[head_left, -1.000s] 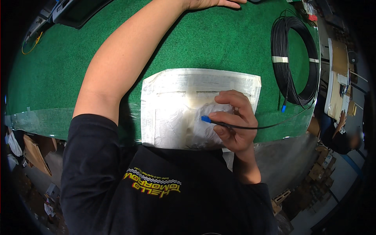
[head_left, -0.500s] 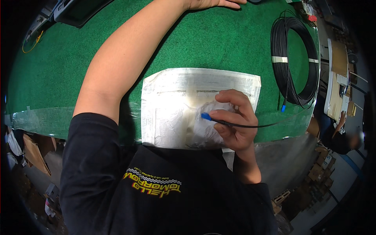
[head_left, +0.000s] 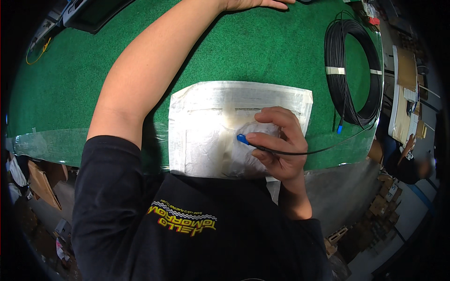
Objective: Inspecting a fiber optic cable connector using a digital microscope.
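Note:
My right hand (head_left: 287, 147) pinches the end of a thin black fiber optic cable (head_left: 300, 153) between thumb and fingers. Its blue connector (head_left: 242, 138) pokes out to the left, over a white sheet (head_left: 201, 98) covered with clear film and tape. From there the cable runs right to a large black cable coil (head_left: 333, 51), bound with white bands. A second blue connector (head_left: 340, 129) hangs at the coil's near end. Reaching to the far edge, my left hand (head_left: 253, 3) rests with fingers stretched out on the green mat (head_left: 262, 47); the picture's edge cuts part of it off.
A dark-screened device (head_left: 93, 14) stands at the far left, near a yellow cable (head_left: 40, 55). Clear film (head_left: 51, 140) covers the mat's near edge. Beyond the right edge, another person (head_left: 408, 164) is near a light table (head_left: 401, 93). Cardboard boxes (head_left: 370, 210) lie below.
The blue connector has shifted slightly left and turned a little in my right hand's fingers. My left arm has stayed in place.

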Tool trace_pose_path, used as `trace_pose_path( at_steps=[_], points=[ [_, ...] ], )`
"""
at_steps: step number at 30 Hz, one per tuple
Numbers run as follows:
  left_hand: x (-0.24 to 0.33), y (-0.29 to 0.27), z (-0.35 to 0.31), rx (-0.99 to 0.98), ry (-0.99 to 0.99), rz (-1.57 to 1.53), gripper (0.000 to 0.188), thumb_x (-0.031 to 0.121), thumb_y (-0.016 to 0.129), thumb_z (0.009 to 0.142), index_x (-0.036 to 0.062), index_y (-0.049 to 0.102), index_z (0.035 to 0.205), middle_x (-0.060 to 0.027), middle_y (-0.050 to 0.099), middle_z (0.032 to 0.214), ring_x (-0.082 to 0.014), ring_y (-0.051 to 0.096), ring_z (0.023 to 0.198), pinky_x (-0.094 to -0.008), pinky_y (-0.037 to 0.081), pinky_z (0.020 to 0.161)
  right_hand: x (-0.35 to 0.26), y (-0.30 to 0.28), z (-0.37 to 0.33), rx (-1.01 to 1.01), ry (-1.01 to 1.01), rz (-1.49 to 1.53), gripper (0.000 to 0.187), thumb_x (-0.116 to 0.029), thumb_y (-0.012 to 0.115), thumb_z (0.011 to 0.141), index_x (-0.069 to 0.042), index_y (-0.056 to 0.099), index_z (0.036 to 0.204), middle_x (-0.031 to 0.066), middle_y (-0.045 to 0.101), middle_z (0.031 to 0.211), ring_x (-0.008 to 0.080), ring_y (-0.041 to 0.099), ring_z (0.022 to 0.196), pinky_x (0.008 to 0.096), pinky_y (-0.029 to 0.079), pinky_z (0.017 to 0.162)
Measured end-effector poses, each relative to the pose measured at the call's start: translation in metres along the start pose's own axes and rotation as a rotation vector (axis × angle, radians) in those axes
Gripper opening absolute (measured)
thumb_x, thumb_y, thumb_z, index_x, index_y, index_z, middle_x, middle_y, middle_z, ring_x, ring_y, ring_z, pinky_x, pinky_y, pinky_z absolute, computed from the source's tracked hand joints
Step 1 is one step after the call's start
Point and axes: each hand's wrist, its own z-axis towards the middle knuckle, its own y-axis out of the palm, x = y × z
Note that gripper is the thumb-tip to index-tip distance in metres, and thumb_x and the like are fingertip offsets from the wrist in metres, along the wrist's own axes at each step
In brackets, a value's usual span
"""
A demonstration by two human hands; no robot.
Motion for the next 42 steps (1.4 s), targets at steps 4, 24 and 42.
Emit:
trace_pose_path(
  at_steps=[4, 24, 42],
  points=[
    [-0.0001, 0.0002, -0.0009, 0.003, 0.001, -0.005, 0.077, 0.076, 0.055, 0.093, 0.0028, 0.067, 0.112, -0.0134, 0.073, 0.094, -0.0275, 0.074, 0.089, -0.0425, 0.061, 0.085, -0.0015, -0.003, 0.0002, -0.039, -0.007, 0.012, 0.029, -0.036, 0.08, 0.086, -0.012, 0.081, 0.103, 0.0117, 0.069, 0.117, 0.0324, 0.064, 0.108, 0.0444, 0.05, 0.091],
    [-0.0002, 0.0021, -0.0015, -0.006, 0.016, 0.013, 0.076, 0.077, 0.056, 0.091, 0.0048, 0.068, 0.111, -0.0124, 0.073, 0.093, -0.0271, 0.074, 0.089, -0.0422, 0.061, 0.084, -0.004, -0.0024, -0.0019, 0.014, 0.062, 0.044, 0.023, -0.025, 0.079, 0.088, -0.006, 0.078, 0.099, 0.0159, 0.068, 0.12, 0.0342, 0.063, 0.112, 0.0445, 0.051, 0.095],
    [0.0003, 0.0019, -0.0015, 0.026, 0.01, 0.014, 0.077, 0.077, 0.054, 0.093, 0.0034, 0.068, 0.112, -0.0133, 0.073, 0.093, -0.0274, 0.074, 0.089, -0.0427, 0.061, 0.085, -0.0101, 0.0005, -0.002, 0.067, 0.149, 0.063, 0.02, -0.019, 0.077, 0.089, -0.001, 0.075, 0.098, 0.0198, 0.066, 0.121, 0.0349, 0.063, 0.113, 0.0435, 0.052, 0.092]
  ],
)
